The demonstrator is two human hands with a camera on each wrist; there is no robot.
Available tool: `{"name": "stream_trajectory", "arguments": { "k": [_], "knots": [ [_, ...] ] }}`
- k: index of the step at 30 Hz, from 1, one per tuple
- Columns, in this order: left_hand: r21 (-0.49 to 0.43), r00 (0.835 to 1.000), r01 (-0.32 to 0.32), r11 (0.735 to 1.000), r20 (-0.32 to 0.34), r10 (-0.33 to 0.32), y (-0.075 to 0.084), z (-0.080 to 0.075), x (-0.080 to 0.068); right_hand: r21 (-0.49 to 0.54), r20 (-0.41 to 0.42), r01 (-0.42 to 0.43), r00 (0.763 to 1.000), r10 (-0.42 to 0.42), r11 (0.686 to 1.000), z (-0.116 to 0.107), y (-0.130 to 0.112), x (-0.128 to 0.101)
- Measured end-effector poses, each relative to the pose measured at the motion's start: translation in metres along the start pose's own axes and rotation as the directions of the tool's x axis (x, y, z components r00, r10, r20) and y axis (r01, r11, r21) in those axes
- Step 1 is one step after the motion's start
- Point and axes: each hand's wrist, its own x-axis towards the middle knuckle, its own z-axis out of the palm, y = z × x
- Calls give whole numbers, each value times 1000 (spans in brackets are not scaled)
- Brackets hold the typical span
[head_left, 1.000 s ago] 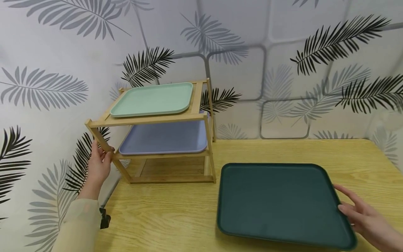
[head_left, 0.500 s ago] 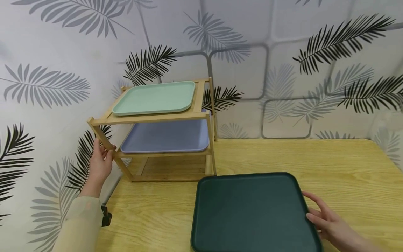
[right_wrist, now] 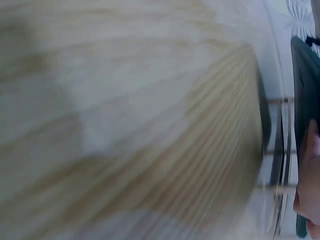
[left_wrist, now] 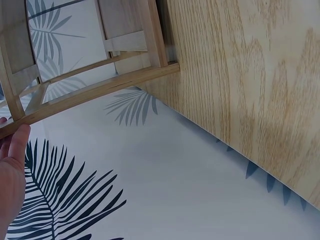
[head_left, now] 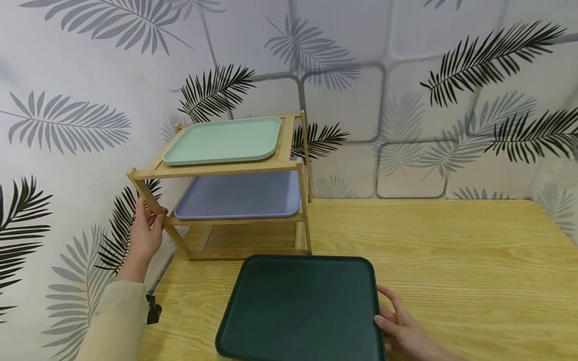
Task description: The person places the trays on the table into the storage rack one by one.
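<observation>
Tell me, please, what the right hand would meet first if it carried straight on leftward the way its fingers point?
The right hand already touches the dark green tray's right edge. Beyond the tray, bare table shows up to its left edge, though depth is hard to judge.

No text, label, brand, number or sign can be read in any view; the dark green tray (head_left: 300, 306), the mint tray (head_left: 223, 140), the lilac tray (head_left: 239, 196), the wooden rack (head_left: 298, 165), the worktop (head_left: 451, 260) and the leaf-patterned wall (head_left: 406, 100) all bear no lettering.
</observation>
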Motion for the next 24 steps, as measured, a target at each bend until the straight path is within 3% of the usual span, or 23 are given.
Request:
{"name": "stream_trajectory", "arguments": {
  "k": [9, 16, 24],
  "knots": [
    [6, 1000, 4, 1000, 2, -4, 0, -1, 1, -36, -9, 43, 999, -44, 998, 35, 23, 44],
    [-1, 999, 23, 1000, 30, -23, 1, -3, 1, -107, -140, -57, 989, 41, 993, 56, 27, 77],
    [2, 999, -11, 1000, 37, 11, 0, -4, 2, -162, -223, -44, 975, 7, 986, 69, 34, 113]
  ]
}}
